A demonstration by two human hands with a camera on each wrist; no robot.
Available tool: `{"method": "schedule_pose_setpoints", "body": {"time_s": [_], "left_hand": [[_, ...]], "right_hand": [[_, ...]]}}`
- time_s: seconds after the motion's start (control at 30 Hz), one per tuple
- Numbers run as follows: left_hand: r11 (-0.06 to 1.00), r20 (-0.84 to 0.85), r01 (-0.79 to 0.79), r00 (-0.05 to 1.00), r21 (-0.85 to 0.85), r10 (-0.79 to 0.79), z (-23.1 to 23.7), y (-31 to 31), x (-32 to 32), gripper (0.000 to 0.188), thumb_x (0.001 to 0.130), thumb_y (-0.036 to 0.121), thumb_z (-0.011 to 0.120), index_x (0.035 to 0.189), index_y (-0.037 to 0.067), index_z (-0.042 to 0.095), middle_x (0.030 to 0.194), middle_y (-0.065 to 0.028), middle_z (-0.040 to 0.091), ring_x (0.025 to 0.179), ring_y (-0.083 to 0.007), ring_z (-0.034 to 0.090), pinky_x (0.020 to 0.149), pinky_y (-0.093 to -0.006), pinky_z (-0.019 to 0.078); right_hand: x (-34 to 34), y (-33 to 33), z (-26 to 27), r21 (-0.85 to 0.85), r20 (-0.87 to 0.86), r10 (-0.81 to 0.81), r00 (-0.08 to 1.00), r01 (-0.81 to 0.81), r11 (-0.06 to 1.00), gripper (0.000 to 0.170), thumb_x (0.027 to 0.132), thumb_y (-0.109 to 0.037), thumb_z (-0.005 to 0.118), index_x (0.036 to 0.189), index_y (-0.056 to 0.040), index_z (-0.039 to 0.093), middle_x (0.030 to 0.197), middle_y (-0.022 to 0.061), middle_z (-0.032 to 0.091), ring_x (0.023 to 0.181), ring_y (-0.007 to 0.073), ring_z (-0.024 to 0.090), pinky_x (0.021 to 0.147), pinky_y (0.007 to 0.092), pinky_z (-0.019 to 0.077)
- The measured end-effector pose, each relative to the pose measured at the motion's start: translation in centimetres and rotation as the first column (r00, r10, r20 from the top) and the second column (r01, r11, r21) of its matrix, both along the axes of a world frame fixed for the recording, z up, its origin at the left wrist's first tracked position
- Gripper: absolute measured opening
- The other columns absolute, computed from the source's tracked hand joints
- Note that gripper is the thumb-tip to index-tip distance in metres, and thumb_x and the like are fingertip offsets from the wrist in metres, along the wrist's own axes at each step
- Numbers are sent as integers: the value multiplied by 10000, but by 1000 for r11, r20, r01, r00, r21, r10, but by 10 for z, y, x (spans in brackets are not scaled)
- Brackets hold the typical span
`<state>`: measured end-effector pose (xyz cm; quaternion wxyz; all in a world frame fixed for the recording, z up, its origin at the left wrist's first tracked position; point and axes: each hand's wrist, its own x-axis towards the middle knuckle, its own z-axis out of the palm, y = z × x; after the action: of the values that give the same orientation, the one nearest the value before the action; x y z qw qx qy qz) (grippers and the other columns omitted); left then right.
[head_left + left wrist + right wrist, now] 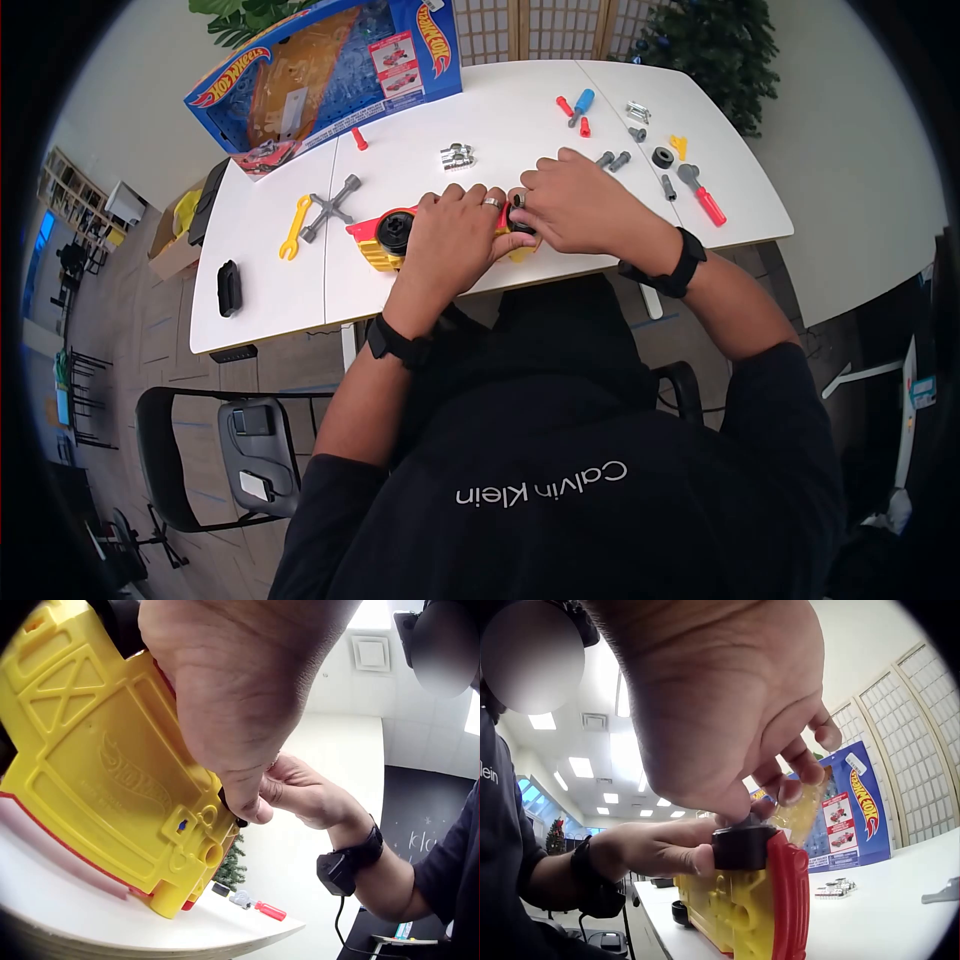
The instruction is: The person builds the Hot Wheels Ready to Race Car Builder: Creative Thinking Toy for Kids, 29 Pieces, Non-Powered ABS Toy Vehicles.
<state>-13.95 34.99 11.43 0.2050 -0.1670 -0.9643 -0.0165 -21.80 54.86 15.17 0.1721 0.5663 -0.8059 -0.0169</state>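
A red and yellow toy car [376, 256] lies on its side at the table's front edge, its yellow underside [112, 769] embossed with a Hot Wheels logo. My left hand [452, 240] lies across the car and grips it, the thumb beside a black wheel [741, 849]. On top of that wheel, my right hand [575, 208] pinches a small grey bolt [755, 820], mostly covered by the thumb. Another black wheel [395, 232] shows at the car's left end. The car's middle is hidden under the left hand in the head view.
A blue Hot Wheels box [420, 98] stands at the back left. Left of the car lie a grey cross wrench [330, 208], a yellow wrench [295, 228] and a black case [229, 288]. Chrome parts [457, 156], a blue screwdriver [582, 106], a red-handled hammer [706, 200] and grey bolts [620, 161] lie beyond.
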Motion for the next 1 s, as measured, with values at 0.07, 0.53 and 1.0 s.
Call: {"method": "schedule_pose_setpoints", "body": {"time_s": [0.07,0.53,1.0], "left_hand": [[1000,25,-23,999,-7,23,-1,0,-1,658,916,673,603,1160,68,688,1026,-71,701,962,-271,675,810,-429,526],[1000,-5,9,1000,-22,-9,0,0,1,644,916,633,619,1201,59,682,1030,-73,693,959,-269,667,817,-429,527],[997,73,4,997,-74,1,15,-2,5,681,769,546,838,1241,87,663,1089,-70,700,1069,-281,669,859,-440,531]], "right_hand": [[10,-7,0,36,36,-101,994,100,994,281,982,-285,618,884,-42,719,831,96,657,812,279,658,793,420,456],[21,-6,1,40,24,-115,993,114,993,306,932,-366,653,872,-81,747,776,93,695,739,286,708,740,410,485],[39,-5,2,-103,504,-453,735,572,814,513,999,-552,598,951,-60,735,794,134,719,804,349,727,828,444,540]]}}
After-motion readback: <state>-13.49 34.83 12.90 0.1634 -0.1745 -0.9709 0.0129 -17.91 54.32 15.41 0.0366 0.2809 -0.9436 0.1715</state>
